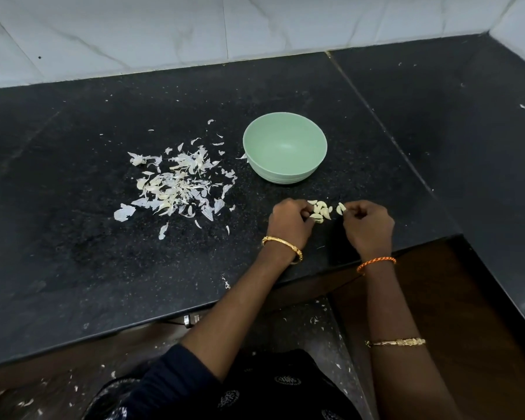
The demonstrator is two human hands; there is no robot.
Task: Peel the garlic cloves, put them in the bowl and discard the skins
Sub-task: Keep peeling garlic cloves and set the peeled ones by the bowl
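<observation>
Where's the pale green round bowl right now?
Head view: the pale green round bowl sits empty on the black granite counter, right of the garlic skin pile, beyond the peeled cloves.

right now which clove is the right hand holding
The clove at the right hand's fingertips, set apart to the right of the small pile of cloves on the counter by the left hand.

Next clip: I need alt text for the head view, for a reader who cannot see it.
A person's left hand and right hand gather peeled garlic cloves on a black counter, the right hand pinching one clove. An empty green bowl stands just behind them, and a scatter of garlic skins lies to its left.
</observation>
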